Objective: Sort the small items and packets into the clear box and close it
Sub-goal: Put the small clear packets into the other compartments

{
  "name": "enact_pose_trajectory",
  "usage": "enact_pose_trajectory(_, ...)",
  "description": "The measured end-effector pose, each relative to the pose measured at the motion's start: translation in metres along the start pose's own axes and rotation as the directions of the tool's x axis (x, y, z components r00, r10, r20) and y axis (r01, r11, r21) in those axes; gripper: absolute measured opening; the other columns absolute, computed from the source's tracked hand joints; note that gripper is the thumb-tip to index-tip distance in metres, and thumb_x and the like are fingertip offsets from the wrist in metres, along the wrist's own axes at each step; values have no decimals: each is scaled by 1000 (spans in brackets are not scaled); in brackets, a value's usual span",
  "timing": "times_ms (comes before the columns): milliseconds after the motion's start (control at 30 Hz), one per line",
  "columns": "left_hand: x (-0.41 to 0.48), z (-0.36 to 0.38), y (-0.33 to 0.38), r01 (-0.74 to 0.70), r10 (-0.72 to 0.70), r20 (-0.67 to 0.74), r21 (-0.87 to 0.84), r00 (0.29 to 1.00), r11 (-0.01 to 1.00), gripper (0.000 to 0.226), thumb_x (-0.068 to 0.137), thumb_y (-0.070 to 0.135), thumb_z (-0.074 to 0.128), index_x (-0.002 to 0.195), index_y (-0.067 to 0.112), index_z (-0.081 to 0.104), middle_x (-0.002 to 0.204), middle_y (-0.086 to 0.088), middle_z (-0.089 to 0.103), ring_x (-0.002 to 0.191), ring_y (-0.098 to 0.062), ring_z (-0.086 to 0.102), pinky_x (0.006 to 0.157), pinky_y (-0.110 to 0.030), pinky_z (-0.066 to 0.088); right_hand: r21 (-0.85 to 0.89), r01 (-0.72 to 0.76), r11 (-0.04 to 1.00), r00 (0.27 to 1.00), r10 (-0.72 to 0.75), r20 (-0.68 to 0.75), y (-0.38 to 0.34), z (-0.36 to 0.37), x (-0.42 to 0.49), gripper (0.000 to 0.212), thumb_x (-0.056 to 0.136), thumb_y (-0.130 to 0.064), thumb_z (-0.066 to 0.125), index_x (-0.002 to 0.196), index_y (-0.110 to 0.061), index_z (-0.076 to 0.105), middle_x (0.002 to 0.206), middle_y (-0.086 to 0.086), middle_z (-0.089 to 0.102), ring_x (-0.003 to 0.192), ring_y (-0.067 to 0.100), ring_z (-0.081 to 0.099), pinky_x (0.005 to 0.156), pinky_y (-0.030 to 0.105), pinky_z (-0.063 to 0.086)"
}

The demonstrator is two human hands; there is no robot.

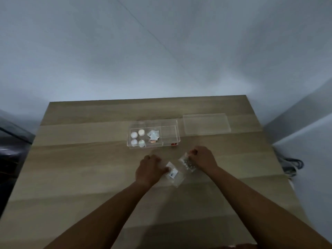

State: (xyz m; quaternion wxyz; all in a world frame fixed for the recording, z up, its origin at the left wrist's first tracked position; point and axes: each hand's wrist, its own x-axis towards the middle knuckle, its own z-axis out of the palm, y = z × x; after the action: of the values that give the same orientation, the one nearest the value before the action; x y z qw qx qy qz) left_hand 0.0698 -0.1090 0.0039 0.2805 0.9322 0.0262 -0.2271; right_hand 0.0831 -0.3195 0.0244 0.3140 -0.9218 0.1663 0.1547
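The clear box stands open on the wooden table, with a red sticker at its front right corner. Its left part holds several white round items; its middle part holds crumpled small packets; its right part looks bare. The clear lid lies flat to the box's right. In front of the box, my left hand pinches a clear packet with a white label. My right hand grips the top of another clear packet holding small pale beads.
Grey walls rise behind and to the right of the table. Dark cables lie on the floor past the table's right edge. A dark object sits beyond the left edge.
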Motion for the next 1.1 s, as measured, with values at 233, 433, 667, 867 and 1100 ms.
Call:
enact_pose_trajectory(233, -8, 21, 22, 61, -61, 2, 31, 998, 998, 62, 66, 45, 80, 116, 18, 56, 122, -7, 50, 113, -27, 53, 88, -39, 50, -49, -88, 995, 996, 88, -9, 8, 15, -10, 31, 73, -29, 69, 98, -11, 69, 109, 16, 60, 105, 34, 57, 83, 37, 50)
enact_pose_trajectory(433, -7, 20, 24, 78, -78, 1, 117, 997, 990, 61, 67, 42, 80, 116, 13, 57, 121, -9, 51, 113, -28, 53, 86, -41, 51, -53, -146, 988, 989, 147, 10, 8, 19, -11, 43, 67, -32, 76, 102, -10, 65, 111, 14, 65, 109, 33, 57, 85, 37, 51)
enact_pose_trajectory(667, 4, 1, 11, 43, -42, 120, -6, 992, 999, 36, 66, 35, 80, 96, 25, 64, 98, 1, 70, 93, -21, 66, 73, -31, 49, 41, -179, 983, 982, 176, 76, 11, 21, -12, 25, 69, -27, 75, 85, -8, 70, 89, 11, 69, 85, 29, 67, 70, 32, 49)
enact_pose_trajectory(867, 11, -19, 4, 134, -41, 283, -318, 958, 938, 4, 86, 12, 67, 85, 16, 66, 73, -7, 66, 53, -13, 59, 48, -25, 52, 171, -176, 969, 984, 171, 45, 14, 22, -8, 39, 80, -12, 63, 44, -19, 50, 49, -4, 49, 59, 18, 51, 50, 25, 32)
enact_pose_trajectory(1100, 24, -52, 5, 148, 6, 353, -409, 936, 900, 6, 91, 5, 61, 93, 5, 66, 76, -10, 65, 60, -14, 62, 52, -24, 57, 472, -256, 844, 967, 229, 115, 16, 18, -7, 15, 78, 6, 59, 84, -1, 71, 77, 18, 66, 72, 26, 62, 64, 36, 49)
